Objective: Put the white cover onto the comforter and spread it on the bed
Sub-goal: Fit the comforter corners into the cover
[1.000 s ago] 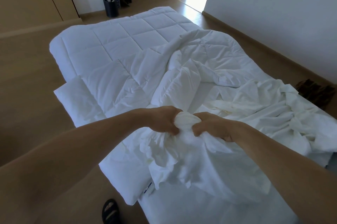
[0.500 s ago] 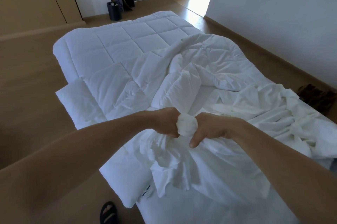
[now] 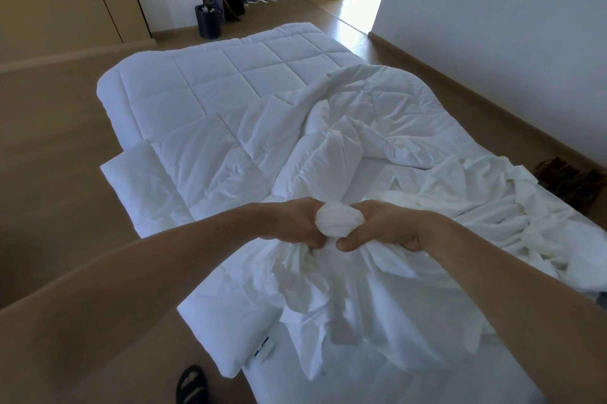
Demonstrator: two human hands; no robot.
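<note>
A white quilted comforter [image 3: 230, 91] lies across the bed, flat at the far end and rumpled toward me. The thin white cover [image 3: 377, 311] is bunched over the comforter's near part and trails off to the right. My left hand [image 3: 295, 226] and my right hand [image 3: 377, 229] meet in the middle and both grip a round wad of white fabric [image 3: 338, 218], which bulges up between them. Loose cover folds hang down below my fists. I cannot tell whether the wad holds a comforter corner inside the cover.
A white pillow [image 3: 131, 180] sticks out at the bed's left side. Wooden floor surrounds the bed. A dark bin [image 3: 208, 20] stands near the curtain at the back. A white wall [image 3: 492, 25] runs along the right. Brown slippers [image 3: 571, 180] lie at the right, and my sandalled foot [image 3: 192, 385] is below.
Both hands have drawn tighter together on the fabric and the wad between them has become rounder and more compact. The view has shifted slightly; the bedding otherwise lies the same.
</note>
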